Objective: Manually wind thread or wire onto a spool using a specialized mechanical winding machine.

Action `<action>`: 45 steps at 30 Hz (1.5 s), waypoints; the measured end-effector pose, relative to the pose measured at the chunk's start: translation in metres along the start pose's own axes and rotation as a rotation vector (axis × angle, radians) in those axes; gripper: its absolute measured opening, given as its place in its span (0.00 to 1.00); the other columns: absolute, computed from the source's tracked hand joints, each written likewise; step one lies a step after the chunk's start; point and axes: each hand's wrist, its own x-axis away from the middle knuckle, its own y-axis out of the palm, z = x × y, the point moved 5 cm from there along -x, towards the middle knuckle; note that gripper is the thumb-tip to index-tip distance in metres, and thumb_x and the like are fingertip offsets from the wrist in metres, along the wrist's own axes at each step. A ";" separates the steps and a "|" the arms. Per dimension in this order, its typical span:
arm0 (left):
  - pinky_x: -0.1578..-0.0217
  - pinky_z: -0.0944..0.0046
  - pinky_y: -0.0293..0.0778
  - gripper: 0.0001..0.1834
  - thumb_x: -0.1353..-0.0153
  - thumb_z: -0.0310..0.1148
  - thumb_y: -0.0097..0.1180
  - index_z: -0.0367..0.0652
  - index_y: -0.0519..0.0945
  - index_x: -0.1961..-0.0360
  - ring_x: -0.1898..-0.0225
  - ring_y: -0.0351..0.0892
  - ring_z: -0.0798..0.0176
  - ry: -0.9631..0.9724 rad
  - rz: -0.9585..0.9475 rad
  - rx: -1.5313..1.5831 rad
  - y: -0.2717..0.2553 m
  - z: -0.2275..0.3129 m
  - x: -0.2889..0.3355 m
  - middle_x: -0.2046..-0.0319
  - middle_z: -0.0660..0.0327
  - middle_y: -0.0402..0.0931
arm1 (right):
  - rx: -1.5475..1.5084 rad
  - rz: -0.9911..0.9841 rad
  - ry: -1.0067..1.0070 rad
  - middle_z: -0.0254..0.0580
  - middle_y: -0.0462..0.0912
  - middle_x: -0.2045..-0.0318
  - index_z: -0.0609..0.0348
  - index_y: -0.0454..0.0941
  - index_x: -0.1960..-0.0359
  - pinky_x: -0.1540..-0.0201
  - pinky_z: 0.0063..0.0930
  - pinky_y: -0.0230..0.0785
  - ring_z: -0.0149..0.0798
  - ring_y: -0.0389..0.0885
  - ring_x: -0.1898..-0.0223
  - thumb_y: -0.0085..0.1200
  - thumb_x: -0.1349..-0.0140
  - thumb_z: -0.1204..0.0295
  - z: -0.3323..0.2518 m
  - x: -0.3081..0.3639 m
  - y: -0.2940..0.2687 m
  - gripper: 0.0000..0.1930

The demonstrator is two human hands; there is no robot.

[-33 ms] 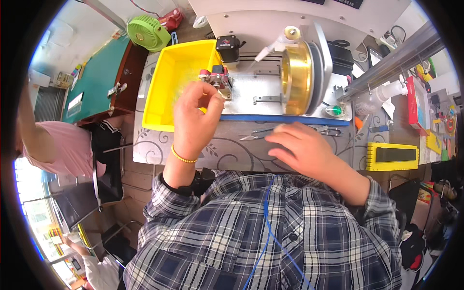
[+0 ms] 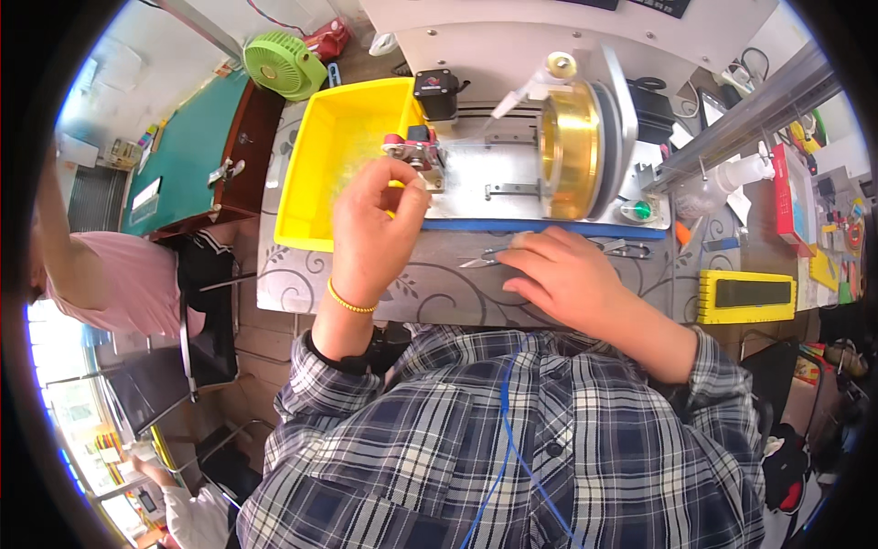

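Observation:
Thumb and forefinger of my left hand (image 2: 377, 220) are pinched together beside a small roller mechanism (image 2: 416, 151) with red and metal parts. Whatever lies between the fingertips is too small to make out. My right hand (image 2: 567, 274) hovers over or rests on the table's front part, palm down, fingers stretched out and apart from the thumb. Near its fingertips lies a pair of small pointed snips (image 2: 481, 260), partly covered by the hand. A winding machine with a silver base plate (image 2: 471, 188) carries a large shiny gold spool (image 2: 565, 151) at its right end.
Left of the machine stands a yellow bin (image 2: 306, 165), a black motor (image 2: 436, 91) behind it. More hand tools (image 2: 631, 249) lie along the blue front edge. A yellow case (image 2: 745, 296) sits at right, a green fan (image 2: 283, 66) at far left. A person in pink (image 2: 114, 279) sits leftward.
The whole view has shifted slightly to one side. My right hand has edged a little left toward the snips; my left hand keeps its pinch by the rollers.

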 end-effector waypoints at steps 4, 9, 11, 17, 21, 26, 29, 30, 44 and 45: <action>0.74 0.72 0.71 0.05 0.38 0.28 0.60 0.38 0.80 0.66 0.74 0.80 0.72 -0.174 -0.115 -0.058 -0.012 0.008 -0.003 0.79 0.65 0.78 | 0.167 -0.085 -0.057 0.38 0.77 0.66 0.59 0.79 0.62 0.56 0.34 0.70 0.41 0.76 0.60 0.61 0.47 0.68 0.002 -0.015 0.027 0.12; 0.68 0.65 0.73 0.07 0.39 0.30 0.61 0.38 0.81 0.65 0.72 0.78 0.64 0.432 0.006 -0.324 -0.014 0.060 -0.032 0.73 0.60 0.80 | 0.239 -0.179 -0.034 0.40 0.78 0.68 0.59 0.76 0.69 0.58 0.35 0.71 0.43 0.78 0.62 0.53 0.48 0.74 0.008 -0.022 0.036 0.05; 0.68 0.65 0.73 0.07 0.39 0.31 0.61 0.38 0.81 0.64 0.72 0.77 0.64 0.419 -0.056 -0.254 -0.006 0.052 -0.048 0.73 0.60 0.80 | 0.217 -0.163 -0.012 0.42 0.79 0.68 0.60 0.76 0.68 0.59 0.36 0.72 0.44 0.79 0.63 0.53 0.46 0.74 0.005 -0.023 0.027 0.05; 0.63 0.71 0.73 0.07 0.36 0.29 0.60 0.37 0.80 0.60 0.66 0.76 0.72 0.267 -0.417 -0.206 0.009 0.040 -0.060 0.69 0.66 0.80 | -0.767 -0.256 0.627 0.46 0.81 0.69 0.63 0.74 0.65 0.68 0.30 0.72 0.38 0.82 0.72 0.55 0.36 0.71 -0.014 -0.019 -0.021 0.07; 0.63 0.71 0.72 0.06 0.36 0.29 0.60 0.38 0.80 0.60 0.67 0.76 0.72 0.223 -0.429 -0.206 0.014 0.037 -0.061 0.70 0.66 0.80 | -0.741 -0.178 0.563 0.42 0.80 0.72 0.62 0.72 0.62 0.73 0.28 0.70 0.35 0.80 0.77 0.59 0.38 0.71 -0.025 -0.028 -0.036 0.09; 0.63 0.71 0.72 0.06 0.36 0.30 0.60 0.38 0.80 0.62 0.67 0.76 0.73 0.186 -0.314 -0.094 0.013 0.036 -0.065 0.71 0.67 0.78 | -0.328 -0.135 0.426 0.43 0.80 0.68 0.62 0.71 0.61 0.69 0.25 0.73 0.31 0.82 0.68 0.62 0.39 0.72 -0.038 -0.065 -0.048 0.12; 0.62 0.72 0.72 0.07 0.33 0.31 0.58 0.37 0.78 0.60 0.66 0.75 0.74 0.110 -0.326 0.047 0.014 0.022 -0.071 0.70 0.68 0.77 | -0.021 0.183 0.226 0.50 0.80 0.66 0.62 0.72 0.55 0.66 0.39 0.74 0.50 0.82 0.69 0.61 0.38 0.71 -0.038 -0.085 -0.051 0.14; 0.62 0.73 0.72 0.08 0.32 0.31 0.57 0.37 0.77 0.60 0.66 0.75 0.75 0.063 -0.339 0.164 0.014 0.017 -0.073 0.69 0.68 0.77 | -0.023 0.176 0.224 0.50 0.80 0.66 0.62 0.72 0.55 0.66 0.39 0.74 0.50 0.82 0.69 0.61 0.38 0.71 -0.037 -0.090 -0.048 0.14; 0.61 0.73 0.72 0.08 0.31 0.32 0.56 0.37 0.76 0.60 0.65 0.74 0.75 0.024 -0.350 0.257 0.014 0.019 -0.071 0.68 0.68 0.76 | 0.263 0.185 0.174 0.49 0.77 0.70 0.64 0.70 0.64 0.71 0.40 0.75 0.53 0.80 0.72 0.54 0.32 0.66 -0.027 -0.105 -0.037 0.12; 0.61 0.73 0.71 0.08 0.31 0.32 0.56 0.37 0.76 0.60 0.65 0.74 0.76 0.019 -0.351 0.244 0.014 0.021 -0.071 0.68 0.69 0.76 | 0.263 0.182 0.174 0.49 0.77 0.70 0.64 0.70 0.64 0.71 0.40 0.75 0.53 0.80 0.72 0.54 0.32 0.66 -0.027 -0.104 -0.039 0.12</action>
